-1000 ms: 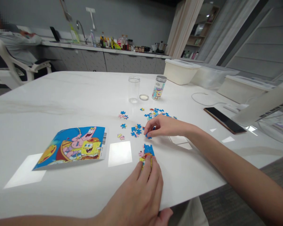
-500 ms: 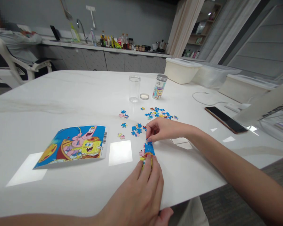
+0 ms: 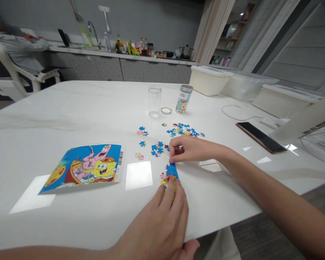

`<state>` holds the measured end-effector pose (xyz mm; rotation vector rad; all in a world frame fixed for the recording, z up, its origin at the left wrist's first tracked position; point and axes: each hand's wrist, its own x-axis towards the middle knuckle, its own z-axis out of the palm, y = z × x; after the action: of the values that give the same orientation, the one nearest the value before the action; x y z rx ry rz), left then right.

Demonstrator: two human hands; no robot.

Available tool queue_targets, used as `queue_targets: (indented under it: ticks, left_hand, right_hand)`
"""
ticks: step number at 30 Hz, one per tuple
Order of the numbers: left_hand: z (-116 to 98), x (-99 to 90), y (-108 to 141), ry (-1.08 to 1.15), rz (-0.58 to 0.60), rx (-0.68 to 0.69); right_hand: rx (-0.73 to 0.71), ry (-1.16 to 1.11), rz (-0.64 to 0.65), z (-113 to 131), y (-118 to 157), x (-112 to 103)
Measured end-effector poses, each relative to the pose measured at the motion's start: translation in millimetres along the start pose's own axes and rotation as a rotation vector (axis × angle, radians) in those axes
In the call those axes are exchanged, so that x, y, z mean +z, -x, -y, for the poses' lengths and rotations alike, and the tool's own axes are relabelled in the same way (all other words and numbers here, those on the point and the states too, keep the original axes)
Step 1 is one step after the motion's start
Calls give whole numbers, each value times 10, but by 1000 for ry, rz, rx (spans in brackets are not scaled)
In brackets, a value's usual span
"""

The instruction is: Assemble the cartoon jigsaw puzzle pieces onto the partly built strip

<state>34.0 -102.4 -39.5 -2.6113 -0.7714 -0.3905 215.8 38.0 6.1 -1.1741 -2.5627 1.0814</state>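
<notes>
My left hand (image 3: 162,213) lies with its fingers stretched over the partly joined jigsaw puzzle (image 3: 171,172), covering its near part. Blue, pink and yellow show beyond the fingertips. At the puzzle's far edge, my right hand (image 3: 188,148) pinches a small blue puzzle piece, mostly hidden by thumb and fingers. Several loose pieces (image 3: 157,148) lie just beyond and left of that hand, and a larger pile of pieces (image 3: 182,129) is spread farther back. A glossy picture sheet (image 3: 89,166) with the cartoon scene rests to the left.
Behind the pieces stand a clear jar (image 3: 154,103), its lid (image 3: 166,111) and a printed canister (image 3: 183,99). A phone (image 3: 260,137) and a white cable (image 3: 234,115) lie to the right. Storage boxes (image 3: 208,81) line the far right edge. Another person (image 3: 24,50) sits at the far left.
My right hand stays at the puzzle's far edge, with only a slight shift of its fingers at the blue piece. My left hand has not visibly moved.
</notes>
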Motion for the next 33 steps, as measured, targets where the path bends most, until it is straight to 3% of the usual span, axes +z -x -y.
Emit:
queue_targets:
  ticks: [5,10,20,22,26,27,33]
  left_hand:
    - [3,15,0,3,1,-3]
    - [10,11,3,-7,-1,-5]
    - [2,-81,-18,-19,64,-8]
    - [9,-96,-28,-38,32,71]
    - [26,-125,-38,-67,-40,404]
    - [29,-127,-37,-71,-61,433]
    - [25,-68,-6,-81,-82,289]
  right_hand:
    - [74,23,-250,16,-2,-67]
    - [37,327,-434,-114,-51,-74]
    - [84,418,-472,-370,-121,-115]
    - [112,420,-486,-418,-118,-137]
    - [121,411,-501,-515,-132,-174]
    - [119,408,-507,-535,-140,-178]
    - [139,394,-575,-584,-178,-170]
